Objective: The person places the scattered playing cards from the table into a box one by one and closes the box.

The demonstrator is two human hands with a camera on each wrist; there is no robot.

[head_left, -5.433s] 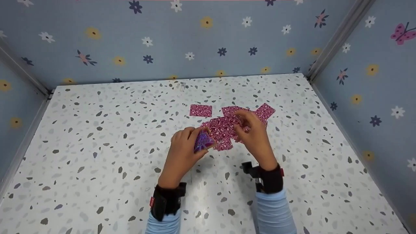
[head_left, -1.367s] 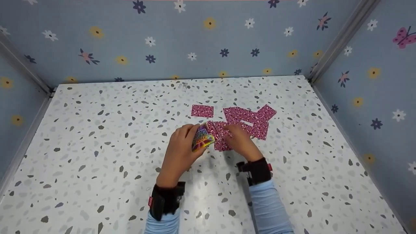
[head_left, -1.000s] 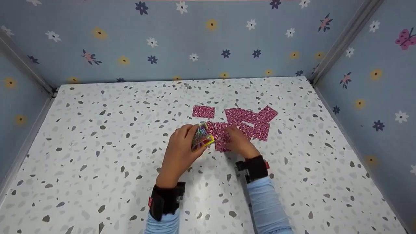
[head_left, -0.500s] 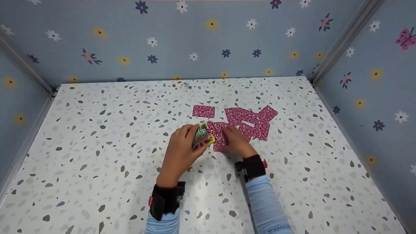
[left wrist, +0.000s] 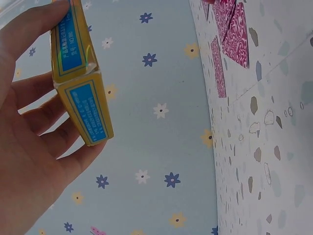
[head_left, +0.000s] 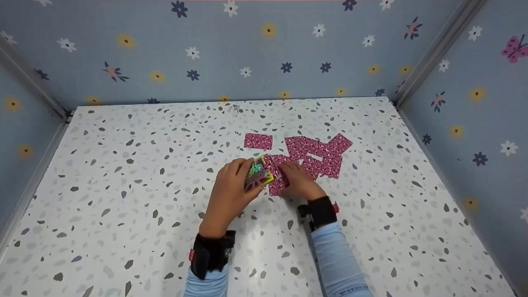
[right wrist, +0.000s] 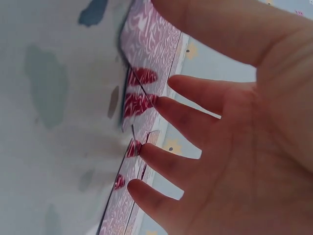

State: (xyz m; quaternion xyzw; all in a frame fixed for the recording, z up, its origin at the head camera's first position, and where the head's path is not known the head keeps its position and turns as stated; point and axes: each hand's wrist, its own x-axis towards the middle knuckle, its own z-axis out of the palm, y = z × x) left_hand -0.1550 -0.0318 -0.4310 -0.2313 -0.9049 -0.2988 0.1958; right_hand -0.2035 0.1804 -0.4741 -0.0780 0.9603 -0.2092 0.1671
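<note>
My left hand (head_left: pixel 229 187) grips a small card box (head_left: pixel 258 173), tilted above the table. Its shiny face shows in the head view; yellow ends with blue panels show on the box (left wrist: pixel 88 110) in the left wrist view. A pink patterned strip lies along its right edge; I cannot tell whether it is inside the box. My right hand (head_left: pixel 303 181) rests its fingertips on pink-and-white patterned playing cards (head_left: pixel 274 189) just right of the box. In the right wrist view its fingers (right wrist: pixel 188 117) are spread and nearly straight, touching overlapping cards (right wrist: pixel 151 34).
More face-down cards (head_left: pixel 330 159) lie overlapping to the right, behind the right hand. A single card (head_left: pixel 258 141) lies apart, beyond the box. The white speckled table (head_left: pixel 144 185) meets a blue flowered wall (head_left: pixel 231 41) at the back and panels at both sides.
My right hand has come down from above the cards and slid left towards the box, shifting cards with it; bare table shows through a gap in the spread. The left hand keeps holding the box.
</note>
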